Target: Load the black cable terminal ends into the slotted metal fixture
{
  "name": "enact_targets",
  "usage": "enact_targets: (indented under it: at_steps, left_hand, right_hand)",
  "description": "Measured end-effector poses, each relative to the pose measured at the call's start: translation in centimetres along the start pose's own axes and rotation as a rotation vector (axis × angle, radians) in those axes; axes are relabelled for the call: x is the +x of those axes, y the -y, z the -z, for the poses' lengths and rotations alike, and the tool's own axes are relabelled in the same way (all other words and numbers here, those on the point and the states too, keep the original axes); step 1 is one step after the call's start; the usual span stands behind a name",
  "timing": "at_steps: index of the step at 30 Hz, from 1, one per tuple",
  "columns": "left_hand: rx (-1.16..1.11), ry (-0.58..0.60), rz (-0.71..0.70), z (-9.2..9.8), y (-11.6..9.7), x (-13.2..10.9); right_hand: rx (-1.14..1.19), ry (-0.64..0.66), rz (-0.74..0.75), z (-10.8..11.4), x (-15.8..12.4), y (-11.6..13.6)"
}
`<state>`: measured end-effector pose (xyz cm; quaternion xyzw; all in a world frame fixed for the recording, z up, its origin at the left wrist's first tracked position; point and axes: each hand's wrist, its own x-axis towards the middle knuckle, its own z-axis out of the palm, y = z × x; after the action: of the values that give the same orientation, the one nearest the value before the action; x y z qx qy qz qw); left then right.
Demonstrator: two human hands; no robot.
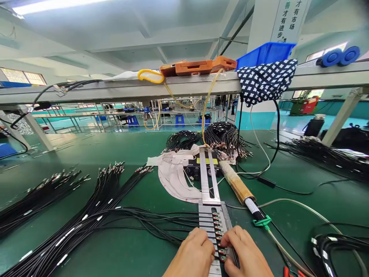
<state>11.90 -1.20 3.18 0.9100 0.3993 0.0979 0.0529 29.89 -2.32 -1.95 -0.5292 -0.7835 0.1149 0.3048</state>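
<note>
A metal slotted fixture (206, 220) lies before me, with several black cables (173, 219) laid across it side by side. Their small metal connectors (217, 227) line up along its right half. My left hand (191, 252) rests over the fixture's left side, fingers curled down on a black cable; its fingertips are partly hidden. From the right, my right hand (245, 250) reaches in with thumb and index finger bent about a cable connector (222, 252) near the lower end of the row.
Bundles of black cables (98, 200) spread over the green table (129, 246) at left. Behind the fixture are a black control box (194, 171) and a pale cloth (173, 179). A tape-wrapped soldering iron (236, 182) lies at right, near coiled cable (331, 246). A shelf rail (115, 90) crosses above.
</note>
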Motion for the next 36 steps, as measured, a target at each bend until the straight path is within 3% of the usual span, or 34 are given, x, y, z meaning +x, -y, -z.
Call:
enact_targets:
  at_steps: [3,6,9,13,20,27,32,36]
  left_hand:
    - [-0.263,0.031,0.124,0.9,-0.2,-0.3]
    - [-0.428,0.008,0.202,1.0,-0.1,-0.5]
    - [-0.401,-0.009,0.217,0.4,-0.1,-0.5]
    - [-0.298,0.01,0.201,-0.1,-0.4,-0.2]
    - [-0.335,0.058,0.245,0.3,-0.8,-0.1]
    - [-0.351,-0.004,0.222,-0.1,-0.9,-0.3]
    - [-0.427,-0.006,0.288,-0.2,-0.7,-0.3]
    - [-0.429,-0.01,0.291,-0.4,-0.6,-0.4]
  right_hand:
    - [0.043,-0.083,-0.038,-0.5,0.1,0.4]
    - [0.332,-0.097,-0.142,-0.3,0.5,-0.1]
    - [0.586,-0.066,-0.261,0.4,0.9,-1.4]
    - [0.661,-0.07,-0.311,1.1,1.1,-1.9]
    - [0.479,0.016,-0.18,2.3,0.3,0.6]
    - [0.305,0.0,-0.022,2.5,-0.2,-0.1]
    - [0.271,-0.064,-0.052,2.7,0.1,-0.5]
    - [0.246,-0.033,-0.061,2.4,0.5,-0.5]
